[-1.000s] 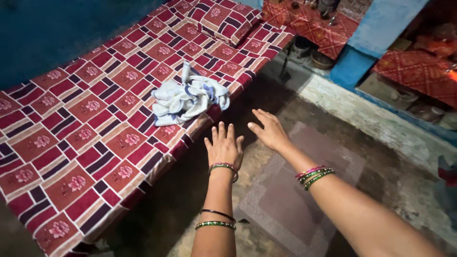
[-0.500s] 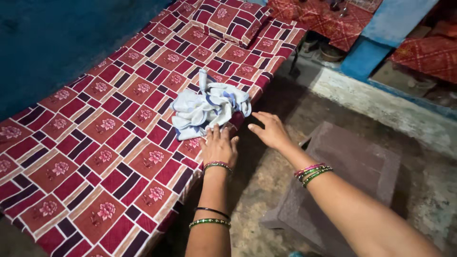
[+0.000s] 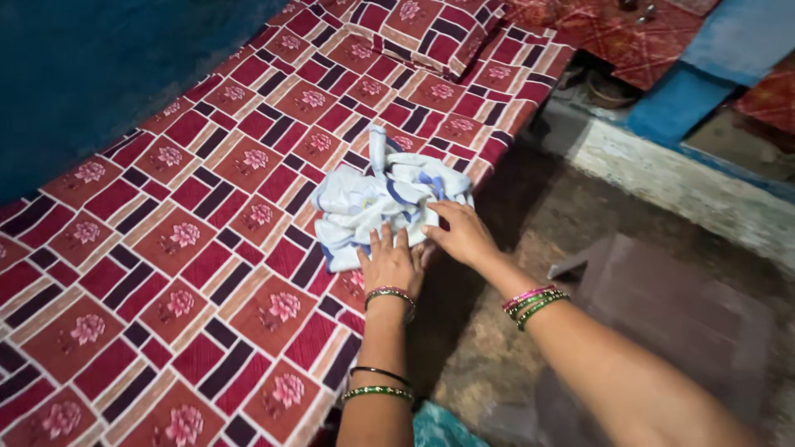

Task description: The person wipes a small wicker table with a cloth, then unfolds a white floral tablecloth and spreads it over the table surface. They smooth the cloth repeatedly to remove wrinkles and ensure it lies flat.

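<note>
While on bedspread (image 3: 190, 240), hands (image 3: 393, 263) touching cloth (image 3: 373, 203)

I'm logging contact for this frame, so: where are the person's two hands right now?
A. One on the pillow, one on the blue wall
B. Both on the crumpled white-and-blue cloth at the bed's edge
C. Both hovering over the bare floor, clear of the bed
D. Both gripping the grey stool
B: the left hand and right hand both rest on the near side of the crumpled white-and-blue cloth lying on the patterned bedsheet.
</note>
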